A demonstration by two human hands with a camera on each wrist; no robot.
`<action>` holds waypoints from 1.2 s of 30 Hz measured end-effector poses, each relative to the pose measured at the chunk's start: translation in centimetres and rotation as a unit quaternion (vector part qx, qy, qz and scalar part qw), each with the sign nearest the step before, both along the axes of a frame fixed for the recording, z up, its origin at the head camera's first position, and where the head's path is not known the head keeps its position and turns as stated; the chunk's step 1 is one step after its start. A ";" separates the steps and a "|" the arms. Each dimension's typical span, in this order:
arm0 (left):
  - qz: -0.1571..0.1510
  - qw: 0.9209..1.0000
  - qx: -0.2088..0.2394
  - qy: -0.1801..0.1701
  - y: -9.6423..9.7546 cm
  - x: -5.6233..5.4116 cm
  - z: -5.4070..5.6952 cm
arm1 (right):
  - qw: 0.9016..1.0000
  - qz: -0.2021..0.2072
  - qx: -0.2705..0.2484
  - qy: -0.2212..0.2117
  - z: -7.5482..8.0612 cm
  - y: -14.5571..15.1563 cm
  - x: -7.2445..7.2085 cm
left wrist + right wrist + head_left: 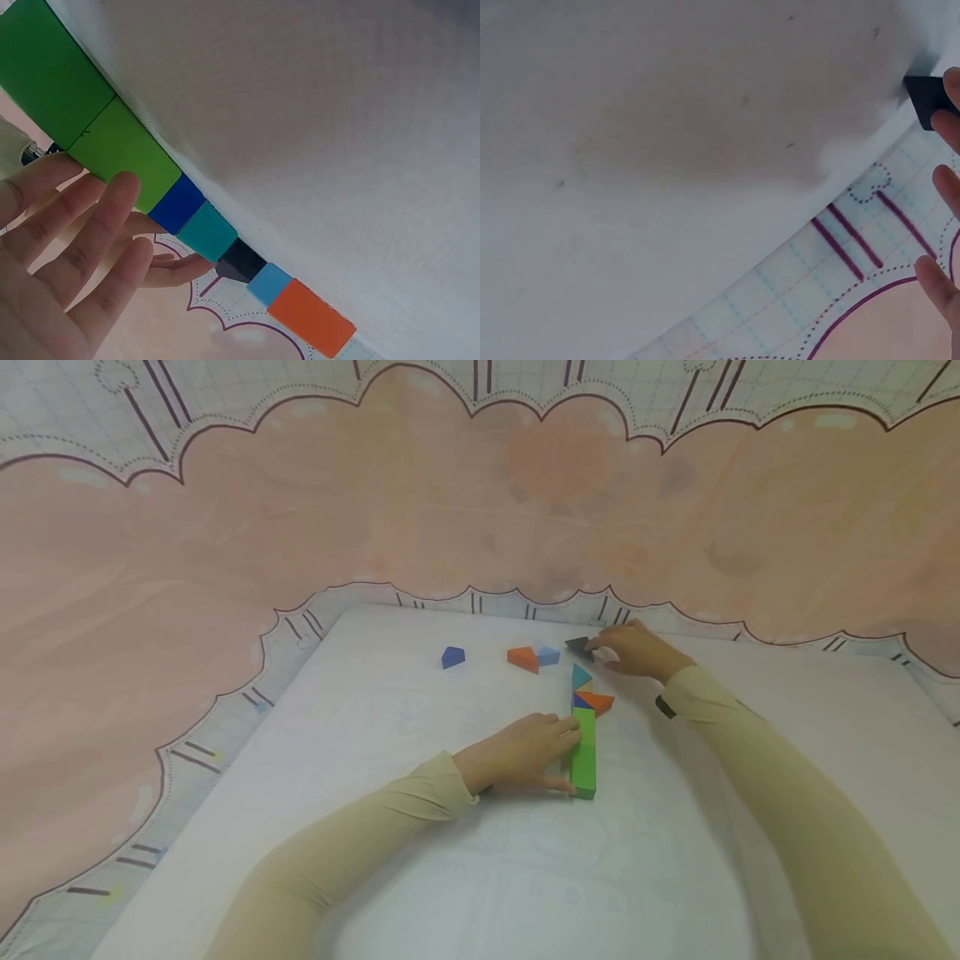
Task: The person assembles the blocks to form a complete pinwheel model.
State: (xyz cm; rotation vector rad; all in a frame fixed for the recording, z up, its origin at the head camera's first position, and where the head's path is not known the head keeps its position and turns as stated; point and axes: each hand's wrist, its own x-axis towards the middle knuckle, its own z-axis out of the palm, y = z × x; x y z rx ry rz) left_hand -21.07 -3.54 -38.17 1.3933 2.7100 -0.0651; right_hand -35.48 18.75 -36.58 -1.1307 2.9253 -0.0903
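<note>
My left hand (528,750) lies against the left side of a row of green blocks (585,756), its fingertips on them and thumb near their close end. The left wrist view shows a dark green block (56,71) and a light green block (124,154) beside those loosely bent fingers. Beyond them, in line, come a small dark blue piece (581,702), an orange piece (600,702), a tan piece (583,687) and a teal triangle (581,677). At the far end my right hand (637,650) pinches a black block (579,647), whose dark corner also shows in the right wrist view.
To the left of the black block, a light blue piece (549,656) sits against an orange piece (522,657). Farther left lies a dark blue block (453,657) by itself. A patterned cloth (480,518) rises behind the white tabletop (390,693).
</note>
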 end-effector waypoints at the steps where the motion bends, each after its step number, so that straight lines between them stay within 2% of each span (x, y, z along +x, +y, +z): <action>1: 0.000 1.000 0.000 -0.001 0.0 0.0 0.0 | 1.000 0.000 0.000 -0.005 0.1 -0.2 0.1; 4: 0.000 1.000 0.001 -0.003 0.1 0.0 0.0 | 1.000 -0.013 0.003 -0.021 0.2 -0.8 0.4; 12: 0.002 1.000 0.002 -0.007 0.1 0.1 0.1 | 1.000 -0.015 0.003 -0.021 0.4 -1.0 0.6; 20: -0.003 1.000 0.005 -0.008 0.1 0.0 0.1 | 0.997 -0.026 0.026 -0.070 0.0 -1.3 0.2; 24: -0.005 1.000 0.007 -0.006 0.2 0.0 0.2 | 0.996 -0.030 0.034 -0.080 0.0 -1.5 0.4; 30: -0.004 1.000 0.011 -0.009 0.2 0.0 0.1 | 0.998 -0.026 0.039 -0.032 0.7 -1.4 1.5; 33: -0.004 1.000 0.010 -0.007 0.1 -0.1 0.1 | 0.999 -0.019 0.034 0.009 1.4 -1.2 2.8; 36: -0.005 1.000 0.005 0.003 0.0 -0.1 0.1 | 0.998 -0.010 0.032 0.048 2.0 -1.2 4.9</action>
